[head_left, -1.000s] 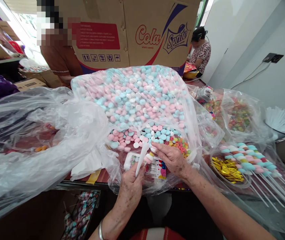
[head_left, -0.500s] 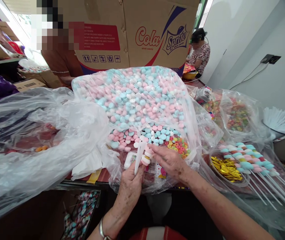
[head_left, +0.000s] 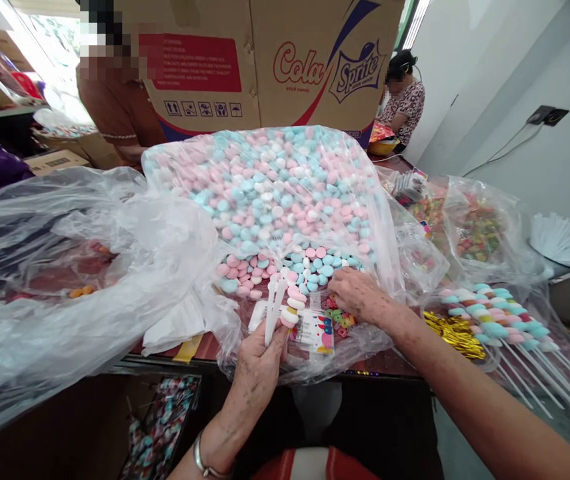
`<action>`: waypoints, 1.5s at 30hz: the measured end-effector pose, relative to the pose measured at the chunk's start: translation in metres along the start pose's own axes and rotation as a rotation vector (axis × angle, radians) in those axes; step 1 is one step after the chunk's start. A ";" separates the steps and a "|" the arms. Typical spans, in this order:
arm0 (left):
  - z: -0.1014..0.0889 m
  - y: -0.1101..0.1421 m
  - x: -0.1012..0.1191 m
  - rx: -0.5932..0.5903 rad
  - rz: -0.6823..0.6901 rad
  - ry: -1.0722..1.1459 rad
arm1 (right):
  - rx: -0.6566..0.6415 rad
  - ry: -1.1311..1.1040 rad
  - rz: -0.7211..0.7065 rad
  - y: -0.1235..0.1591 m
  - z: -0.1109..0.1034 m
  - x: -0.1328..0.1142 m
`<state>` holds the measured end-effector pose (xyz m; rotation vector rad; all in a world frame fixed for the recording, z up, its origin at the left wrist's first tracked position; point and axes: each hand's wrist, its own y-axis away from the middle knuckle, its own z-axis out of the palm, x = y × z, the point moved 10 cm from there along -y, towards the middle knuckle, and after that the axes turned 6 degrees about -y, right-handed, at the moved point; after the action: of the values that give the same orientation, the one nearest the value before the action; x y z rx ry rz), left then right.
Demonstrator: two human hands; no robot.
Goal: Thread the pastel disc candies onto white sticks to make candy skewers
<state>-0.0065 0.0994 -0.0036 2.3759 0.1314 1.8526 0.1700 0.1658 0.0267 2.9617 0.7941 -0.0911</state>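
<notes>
The left hand (head_left: 257,363) has its grip closed around white sticks (head_left: 275,307), which point up and away from the person, together with a short candy stack (head_left: 293,308) of pink and white pieces with a yellowish one between them. This stack sits just right of the sticks, above a printed packet (head_left: 322,337) on the red-brown surface (head_left: 385,360).

The right hand (head_left: 365,300) reaches over the ring candies (head_left: 345,323), its fingers bent down at the edge of the loose blue candies (head_left: 322,267) — whether its grip has anything pinched cannot be told, as the fingertips are hidden. Loose pink candies (head_left: 245,270) lie to the left, in front of a big clear bag (head_left: 265,187) full of pink, blue and white ones. Well to the right, gold ties (head_left: 455,337) lie beside a row of candy skewers (head_left: 495,313), their white stems toward the person.
</notes>
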 end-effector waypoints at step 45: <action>0.012 0.001 0.025 -0.076 0.186 -0.288 | 0.475 -1.378 0.259 0.023 -0.014 0.017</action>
<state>0.0118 0.1012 0.0181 2.6444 -0.1893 1.5267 0.1966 0.1558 0.0405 2.3233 0.1512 -2.1549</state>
